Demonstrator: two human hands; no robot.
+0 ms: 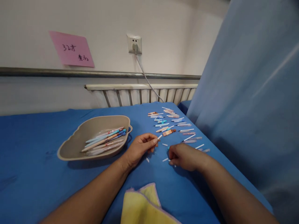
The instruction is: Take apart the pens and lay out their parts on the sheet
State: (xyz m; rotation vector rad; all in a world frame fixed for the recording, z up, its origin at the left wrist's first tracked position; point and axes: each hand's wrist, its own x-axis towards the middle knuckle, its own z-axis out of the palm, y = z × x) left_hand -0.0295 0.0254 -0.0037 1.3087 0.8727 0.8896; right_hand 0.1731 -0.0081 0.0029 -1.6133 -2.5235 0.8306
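Head camera: head-worn, looking forward and steeply down
Blue cloth (pixel 42 193): seen from above, near
Wall (pixel 173 34): faced, farther off, at 12 o'clock
Curtain (pixel 243 77): at 2 o'clock

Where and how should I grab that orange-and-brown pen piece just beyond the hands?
Probably pinch the orange-and-brown pen piece across its middle, coming down from above with the thumb on the near side. It's slim and lies flat, roughly crosswise, on the blue cover; other pen parts lie close on its left.
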